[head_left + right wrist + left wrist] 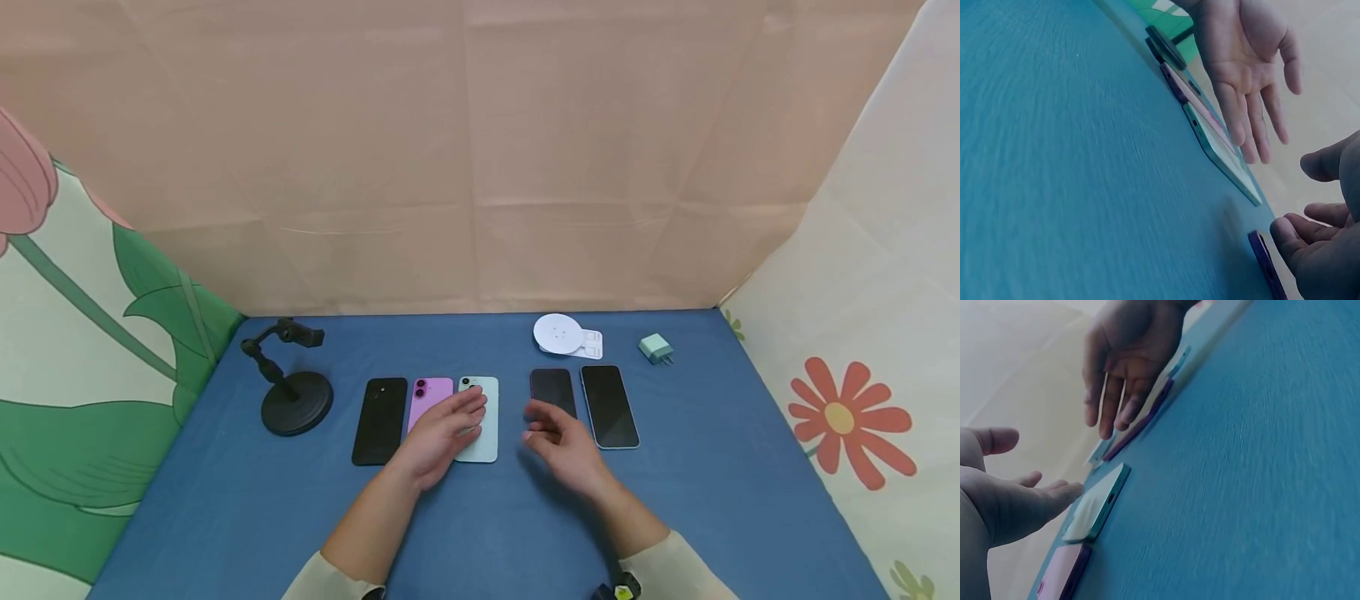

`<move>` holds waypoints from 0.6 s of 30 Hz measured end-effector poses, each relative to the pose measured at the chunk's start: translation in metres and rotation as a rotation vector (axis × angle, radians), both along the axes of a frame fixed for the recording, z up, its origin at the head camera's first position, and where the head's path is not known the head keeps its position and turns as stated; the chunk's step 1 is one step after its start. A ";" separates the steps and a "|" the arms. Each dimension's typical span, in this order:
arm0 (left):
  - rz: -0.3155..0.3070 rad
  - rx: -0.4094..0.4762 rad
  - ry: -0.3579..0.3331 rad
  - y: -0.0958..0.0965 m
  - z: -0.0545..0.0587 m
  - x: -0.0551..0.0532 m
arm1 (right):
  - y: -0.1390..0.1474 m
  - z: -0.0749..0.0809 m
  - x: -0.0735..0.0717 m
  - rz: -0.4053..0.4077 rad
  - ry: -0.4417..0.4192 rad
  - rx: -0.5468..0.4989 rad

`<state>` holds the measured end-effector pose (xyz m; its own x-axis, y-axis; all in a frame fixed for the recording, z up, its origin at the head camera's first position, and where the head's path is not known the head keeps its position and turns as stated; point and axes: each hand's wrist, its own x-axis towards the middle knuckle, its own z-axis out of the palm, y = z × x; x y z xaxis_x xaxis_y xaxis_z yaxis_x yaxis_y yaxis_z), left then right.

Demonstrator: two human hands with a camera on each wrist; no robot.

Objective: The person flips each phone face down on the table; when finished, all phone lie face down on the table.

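My left hand (441,440) hovers with extended fingers over the purple phone (432,392) and the pale mint phone (486,437), holding neither. In the left wrist view, its fingertips appear slightly above the mint phone (1099,503). My right hand (567,457) has loosely bent fingers and nothing in them. It is in front of a dark phone (553,387), covering that phone's lower part. To its right a black-screened phone (610,408) lies face up. Left of the purple phone, a black phone (379,422) lies with its camera side up.
A black stand with a round base (297,403) and jointed arm is at the left. Near the back edge lies a white round puck-like piece (558,334) with a rectangular part. A mint plug adapter (656,347) sits at the back right. Fabric walls border the blue tabletop (510,533).
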<state>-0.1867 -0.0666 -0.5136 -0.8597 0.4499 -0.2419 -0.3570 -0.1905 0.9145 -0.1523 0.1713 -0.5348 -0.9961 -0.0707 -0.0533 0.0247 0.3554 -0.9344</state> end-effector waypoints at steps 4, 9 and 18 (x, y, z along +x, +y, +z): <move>-0.012 0.017 -0.011 0.011 -0.002 -0.003 | 0.009 0.003 0.002 -0.035 -0.014 0.030; -0.040 0.011 -0.025 0.025 -0.005 -0.004 | 0.018 0.005 0.002 -0.066 0.001 0.083; -0.054 0.018 -0.055 0.047 -0.009 -0.007 | 0.033 0.005 0.002 -0.088 0.004 0.180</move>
<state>-0.1939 -0.0201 -0.5222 -0.8196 0.5000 -0.2796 -0.4170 -0.1859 0.8897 -0.1500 0.2042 -0.5296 -0.9982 0.0265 -0.0535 0.0595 0.5135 -0.8560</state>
